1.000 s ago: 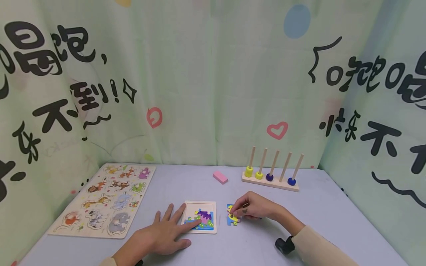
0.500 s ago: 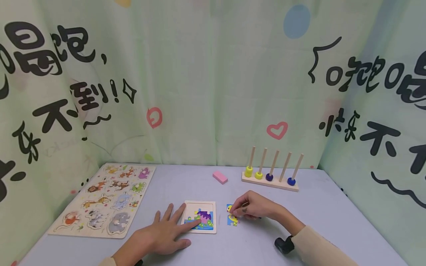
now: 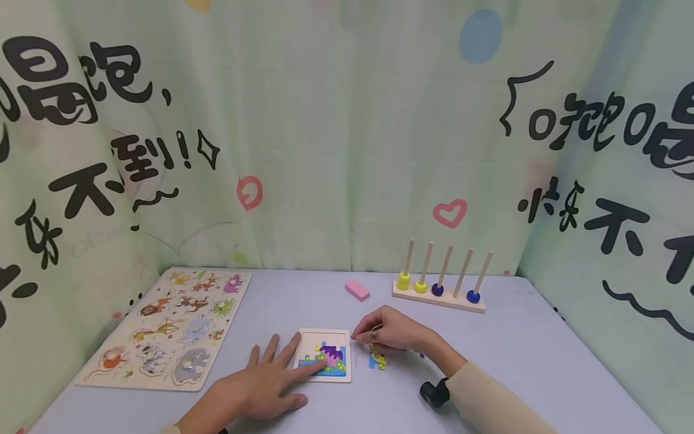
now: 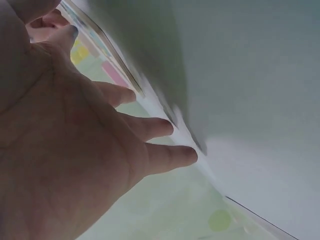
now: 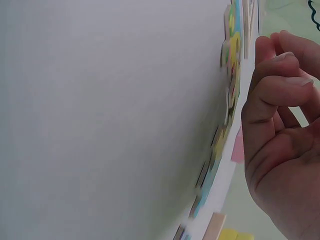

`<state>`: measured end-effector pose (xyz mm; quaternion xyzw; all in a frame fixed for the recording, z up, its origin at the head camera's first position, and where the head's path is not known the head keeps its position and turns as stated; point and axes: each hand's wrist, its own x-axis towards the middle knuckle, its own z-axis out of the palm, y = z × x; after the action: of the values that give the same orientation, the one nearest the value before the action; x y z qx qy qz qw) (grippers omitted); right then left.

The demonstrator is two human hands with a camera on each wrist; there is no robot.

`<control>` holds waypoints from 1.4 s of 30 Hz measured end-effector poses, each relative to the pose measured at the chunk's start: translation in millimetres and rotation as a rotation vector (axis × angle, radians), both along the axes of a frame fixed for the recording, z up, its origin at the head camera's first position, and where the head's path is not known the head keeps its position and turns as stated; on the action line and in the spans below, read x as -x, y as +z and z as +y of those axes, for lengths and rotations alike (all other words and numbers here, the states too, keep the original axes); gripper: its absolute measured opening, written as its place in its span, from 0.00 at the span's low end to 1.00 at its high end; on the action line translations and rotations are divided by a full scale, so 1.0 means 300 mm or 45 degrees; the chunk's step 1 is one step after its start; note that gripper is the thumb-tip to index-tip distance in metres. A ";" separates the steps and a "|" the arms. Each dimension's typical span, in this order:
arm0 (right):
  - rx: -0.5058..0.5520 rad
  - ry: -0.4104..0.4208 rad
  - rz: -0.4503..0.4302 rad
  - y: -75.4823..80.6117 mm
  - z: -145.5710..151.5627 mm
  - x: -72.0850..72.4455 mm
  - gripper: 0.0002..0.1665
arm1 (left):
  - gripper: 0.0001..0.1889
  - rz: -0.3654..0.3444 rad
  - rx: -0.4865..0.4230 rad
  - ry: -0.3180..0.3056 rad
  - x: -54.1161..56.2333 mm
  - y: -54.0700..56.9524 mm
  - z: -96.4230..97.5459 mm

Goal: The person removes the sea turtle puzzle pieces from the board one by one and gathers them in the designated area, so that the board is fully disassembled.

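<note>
My left hand (image 3: 260, 389), fingers spread, rests by a small wooden puzzle tray (image 3: 325, 331). Its index fingertip touches the tray's upper left corner and its thumb side lies over the picture. A partly assembled jigsaw (image 3: 332, 355), blue, purple and green, fills the tray's lower part. My right hand (image 3: 393, 330) hovers just right of the tray with bent fingers, tips drawn together. Whether a piece sits between those fingertips does not show in the right wrist view. Below the hand lie loose yellow and blue jigsaw pieces (image 3: 377, 360), partly hidden by it.
A large animal peg puzzle board (image 3: 179, 325) lies on the left of the table (image 3: 303, 295). Behind the tray is a pink block (image 3: 357, 290). Towards the back right stands a wooden peg stand (image 3: 439, 298) with yellow and dark blue beads. Printed curtains enclose the table.
My right hand has shifted left from above the loose jigsaw pieces to the tray's right edge. The left hand stays on the tray. The head view has drifted slightly.
</note>
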<state>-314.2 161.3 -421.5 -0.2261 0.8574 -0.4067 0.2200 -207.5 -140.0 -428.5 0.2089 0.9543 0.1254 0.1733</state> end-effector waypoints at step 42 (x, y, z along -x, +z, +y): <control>-0.077 0.175 0.051 -0.022 -0.243 0.047 0.06 | 0.28 0.013 0.059 0.017 -0.009 -0.007 0.000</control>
<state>-328.2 88.5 -428.2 -0.2856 0.8561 -0.3598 0.2370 -204.8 -139.9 -430.6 0.1989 0.9592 0.1032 0.1723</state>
